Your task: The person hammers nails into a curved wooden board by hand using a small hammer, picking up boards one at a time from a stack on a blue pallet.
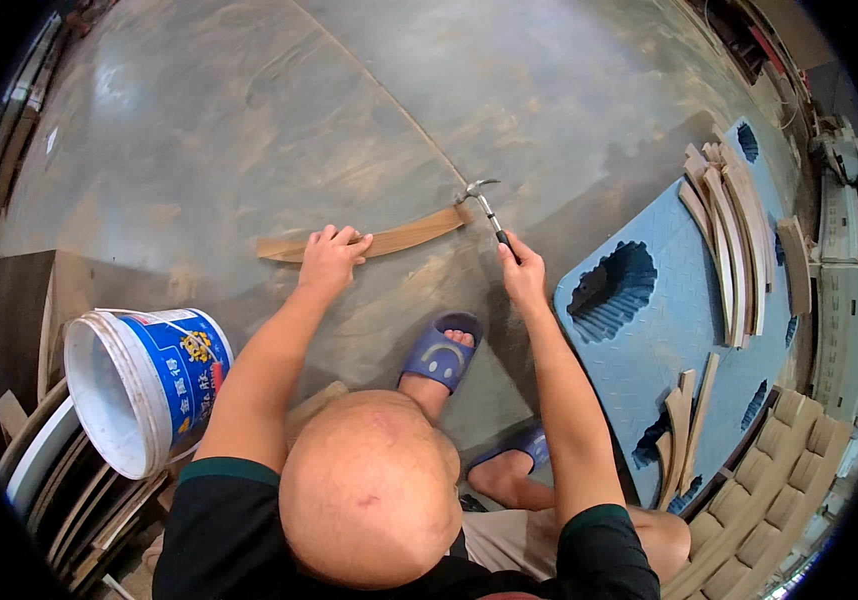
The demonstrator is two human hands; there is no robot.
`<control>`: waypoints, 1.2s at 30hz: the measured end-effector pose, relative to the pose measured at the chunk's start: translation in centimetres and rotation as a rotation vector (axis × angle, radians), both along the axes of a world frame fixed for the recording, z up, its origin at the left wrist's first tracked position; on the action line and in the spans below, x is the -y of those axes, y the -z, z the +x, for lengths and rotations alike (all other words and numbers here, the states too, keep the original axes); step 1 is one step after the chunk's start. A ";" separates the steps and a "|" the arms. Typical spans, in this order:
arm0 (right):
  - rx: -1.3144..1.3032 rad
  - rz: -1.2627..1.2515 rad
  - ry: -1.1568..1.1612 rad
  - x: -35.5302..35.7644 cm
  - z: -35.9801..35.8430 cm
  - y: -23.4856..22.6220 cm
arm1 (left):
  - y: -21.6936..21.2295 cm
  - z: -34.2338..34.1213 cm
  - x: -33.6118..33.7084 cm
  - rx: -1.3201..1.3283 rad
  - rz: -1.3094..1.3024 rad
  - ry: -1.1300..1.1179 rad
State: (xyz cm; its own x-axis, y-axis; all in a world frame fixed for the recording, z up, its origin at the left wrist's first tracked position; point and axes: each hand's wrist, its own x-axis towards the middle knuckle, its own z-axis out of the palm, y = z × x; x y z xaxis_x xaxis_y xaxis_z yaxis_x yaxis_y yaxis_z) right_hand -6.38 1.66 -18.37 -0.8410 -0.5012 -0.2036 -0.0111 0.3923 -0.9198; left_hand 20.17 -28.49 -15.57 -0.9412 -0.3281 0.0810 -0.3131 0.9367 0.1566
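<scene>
A curved wooden strip (404, 236) lies on the concrete floor in front of me. My left hand (331, 262) is closed around it left of its middle, with the fingers over the top edge. In my right hand (521, 270) is a claw hammer (482, 196), gripped by its dark handle. The hammer's metal head is at the right end of the strip; whether it touches the wood I cannot tell.
To the right a blue plastic pallet (589, 370) with ribbed holes bears several curved wooden strips (734, 240). A white and blue bucket (139, 390) is tipped at the left, above stacked boards (79, 500). More wooden pieces (769, 490) lie at lower right. My sandalled foot (437, 360) stands between my arms.
</scene>
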 end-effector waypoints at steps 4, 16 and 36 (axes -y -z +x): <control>-0.039 -0.057 -0.003 0.4 0.4 1.2 | 0.0 -0.5 -0.2 -0.011 -0.003 0.022; 0.031 -0.020 -0.184 -0.2 -0.7 1.2 | 0.5 -0.5 0.4 0.028 0.046 -0.004; -0.651 0.217 -0.317 0.5 9.0 -5.6 | 0.9 -0.6 0.2 0.025 0.000 0.000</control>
